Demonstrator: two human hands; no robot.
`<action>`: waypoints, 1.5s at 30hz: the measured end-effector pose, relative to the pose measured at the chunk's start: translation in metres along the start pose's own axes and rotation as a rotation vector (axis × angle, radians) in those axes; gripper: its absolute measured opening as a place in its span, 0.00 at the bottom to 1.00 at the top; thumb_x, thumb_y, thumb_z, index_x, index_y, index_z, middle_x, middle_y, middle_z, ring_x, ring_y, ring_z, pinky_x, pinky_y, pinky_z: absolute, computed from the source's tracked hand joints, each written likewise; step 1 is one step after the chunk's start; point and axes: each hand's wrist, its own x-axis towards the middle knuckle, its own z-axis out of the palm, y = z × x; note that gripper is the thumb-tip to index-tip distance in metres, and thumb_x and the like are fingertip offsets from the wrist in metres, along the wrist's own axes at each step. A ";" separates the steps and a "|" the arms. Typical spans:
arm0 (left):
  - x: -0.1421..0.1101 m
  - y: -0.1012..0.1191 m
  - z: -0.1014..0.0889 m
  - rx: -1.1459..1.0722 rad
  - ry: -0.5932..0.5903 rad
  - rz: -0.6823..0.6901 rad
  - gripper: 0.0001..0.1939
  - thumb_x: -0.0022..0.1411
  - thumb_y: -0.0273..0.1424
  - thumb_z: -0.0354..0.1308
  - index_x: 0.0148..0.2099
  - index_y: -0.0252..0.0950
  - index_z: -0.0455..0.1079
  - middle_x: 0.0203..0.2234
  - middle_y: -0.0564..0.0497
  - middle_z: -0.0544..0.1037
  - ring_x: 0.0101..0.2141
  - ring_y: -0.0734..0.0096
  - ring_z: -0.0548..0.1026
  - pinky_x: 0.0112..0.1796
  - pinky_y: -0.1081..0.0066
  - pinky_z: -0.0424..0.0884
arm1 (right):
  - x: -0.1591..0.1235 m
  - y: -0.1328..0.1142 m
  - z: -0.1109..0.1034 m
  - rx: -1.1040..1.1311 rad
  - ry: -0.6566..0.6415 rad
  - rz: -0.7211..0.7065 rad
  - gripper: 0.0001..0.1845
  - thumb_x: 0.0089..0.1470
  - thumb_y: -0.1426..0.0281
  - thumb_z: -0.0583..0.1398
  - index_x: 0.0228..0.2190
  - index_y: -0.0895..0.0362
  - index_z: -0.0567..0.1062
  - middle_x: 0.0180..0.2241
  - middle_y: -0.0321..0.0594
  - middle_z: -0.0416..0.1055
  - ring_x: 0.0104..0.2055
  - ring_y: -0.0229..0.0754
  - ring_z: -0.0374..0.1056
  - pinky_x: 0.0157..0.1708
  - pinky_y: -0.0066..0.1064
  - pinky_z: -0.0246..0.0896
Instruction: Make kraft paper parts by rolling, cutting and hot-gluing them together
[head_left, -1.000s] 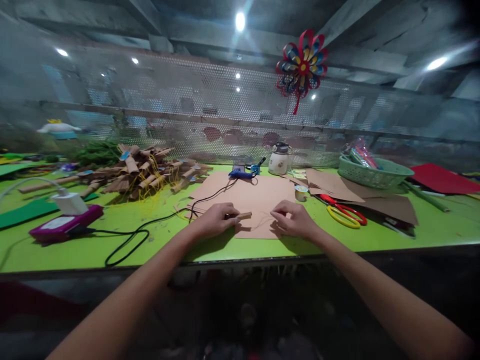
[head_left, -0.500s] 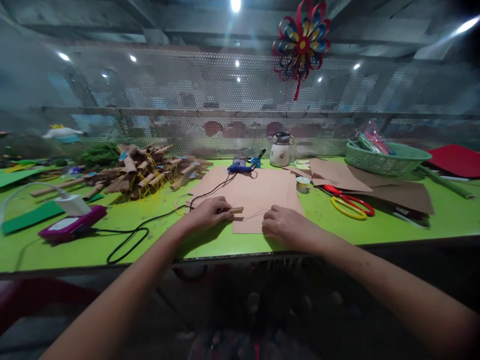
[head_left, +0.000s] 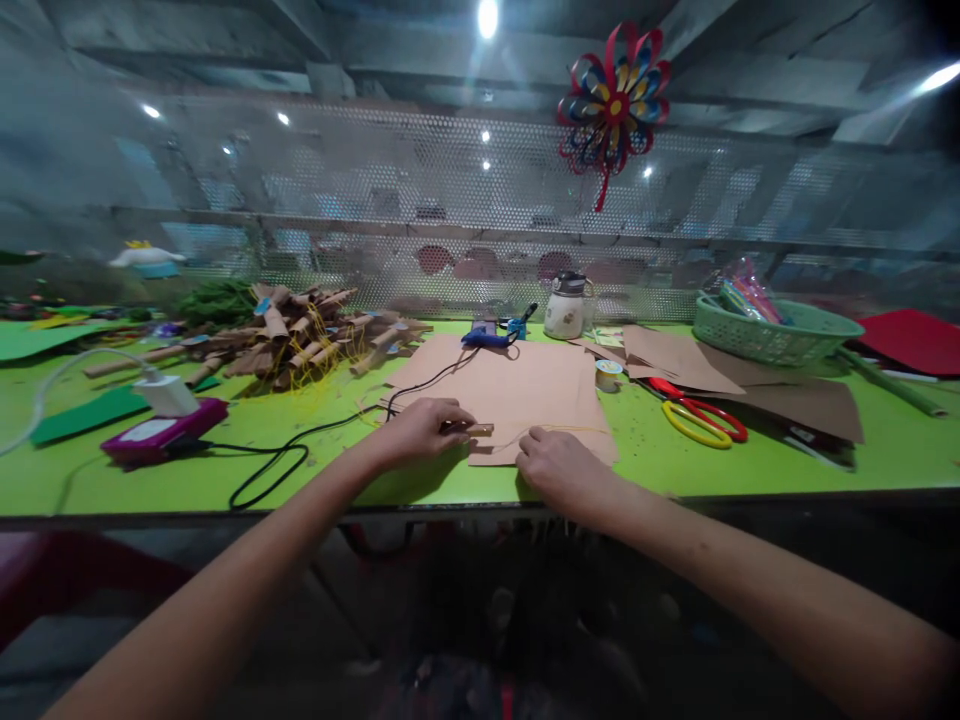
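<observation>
My left hand [head_left: 427, 432] is closed around a short brown paper roll [head_left: 482, 430], whose end sticks out to the right of the fingertips. Curled fingers on my right hand [head_left: 561, 472] pinch a thin yellowish string [head_left: 574, 429] just right of the roll; the fingertips are partly hidden. The string lies loosely across brown kraft paper [head_left: 532, 385] under both hands. A blue hot glue gun [head_left: 489, 340] rests at the far edge of that paper, its black cord running left.
Left is a heap of paper rolls with yellow strings [head_left: 300, 340], near a purple power strip [head_left: 161, 432]. Scissors with red and yellow handles [head_left: 697, 420], a spool [head_left: 608, 375] and a green basket [head_left: 780, 330] stand right. A white jug [head_left: 564, 310] is behind.
The view has tilted and shifted slightly. My right hand has come a little lower and nearer the left, and more yellow string shows beyond it. My left hand keeps the paper roll.
</observation>
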 end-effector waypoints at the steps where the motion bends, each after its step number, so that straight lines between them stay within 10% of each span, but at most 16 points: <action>1: -0.004 0.004 0.000 -0.009 0.005 0.001 0.16 0.62 0.38 0.51 0.45 0.37 0.74 0.31 0.49 0.74 0.30 0.73 0.70 0.32 0.75 0.61 | -0.006 -0.002 0.002 0.014 0.024 0.014 0.06 0.51 0.79 0.57 0.29 0.61 0.74 0.30 0.47 0.71 0.34 0.46 0.64 0.29 0.33 0.55; 15: -0.021 0.015 0.023 -0.121 0.196 -0.009 0.14 0.63 0.36 0.51 0.46 0.39 0.75 0.34 0.48 0.75 0.34 0.71 0.72 0.37 0.74 0.65 | -0.028 -0.021 0.028 0.257 0.295 0.313 0.09 0.52 0.82 0.54 0.30 0.60 0.72 0.30 0.43 0.67 0.36 0.43 0.57 0.34 0.33 0.52; 45: 0.000 0.003 0.004 -0.130 0.476 -0.016 0.14 0.59 0.38 0.56 0.42 0.36 0.76 0.29 0.49 0.76 0.27 0.74 0.71 0.30 0.75 0.64 | -0.030 -0.009 0.031 0.674 0.707 0.405 0.08 0.55 0.76 0.55 0.29 0.58 0.74 0.25 0.40 0.67 0.30 0.39 0.63 0.30 0.30 0.58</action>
